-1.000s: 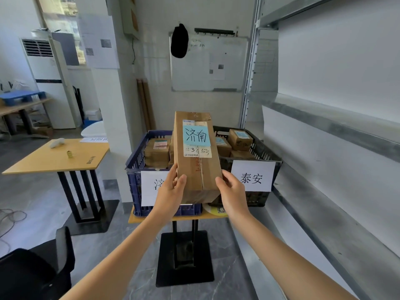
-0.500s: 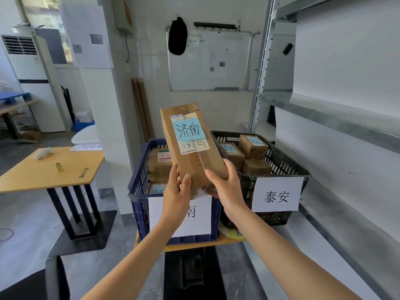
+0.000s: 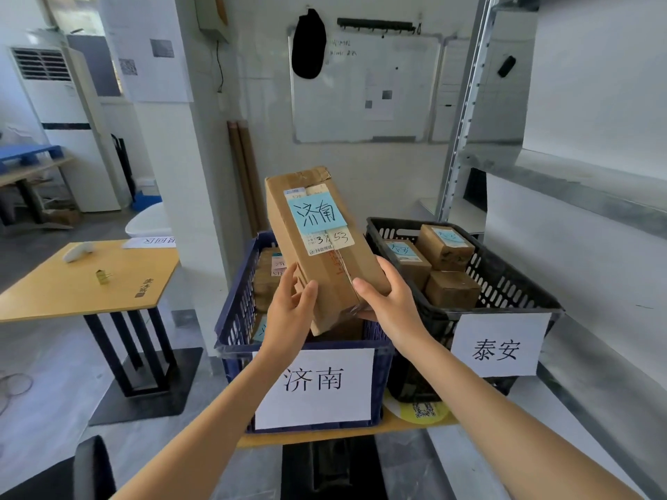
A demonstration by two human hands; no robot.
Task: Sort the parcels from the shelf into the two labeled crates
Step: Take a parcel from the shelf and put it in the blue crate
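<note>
I hold a long brown cardboard parcel (image 3: 317,254) with a blue note reading 济南 tilted over the blue crate (image 3: 234,312). My left hand (image 3: 288,312) grips its lower left side and my right hand (image 3: 388,301) grips its lower right edge. The blue crate carries a white sign reading 济南 (image 3: 314,387) and holds a few parcels, partly hidden by the one I hold. To its right stands the black crate (image 3: 505,283) with a sign reading 泰安 (image 3: 498,346) and three small boxes inside.
Both crates sit on a small yellow-topped stand (image 3: 415,425). A yellow table (image 3: 54,286) stands to the left. Grey metal shelving (image 3: 584,182) runs along the right. A white pillar (image 3: 187,175) rises behind the blue crate. A dark chair back (image 3: 90,467) shows at bottom left.
I have come closer to the crates, and the parcel has moved from upright in front of me to tilted over the blue crate, lower between both hands.
</note>
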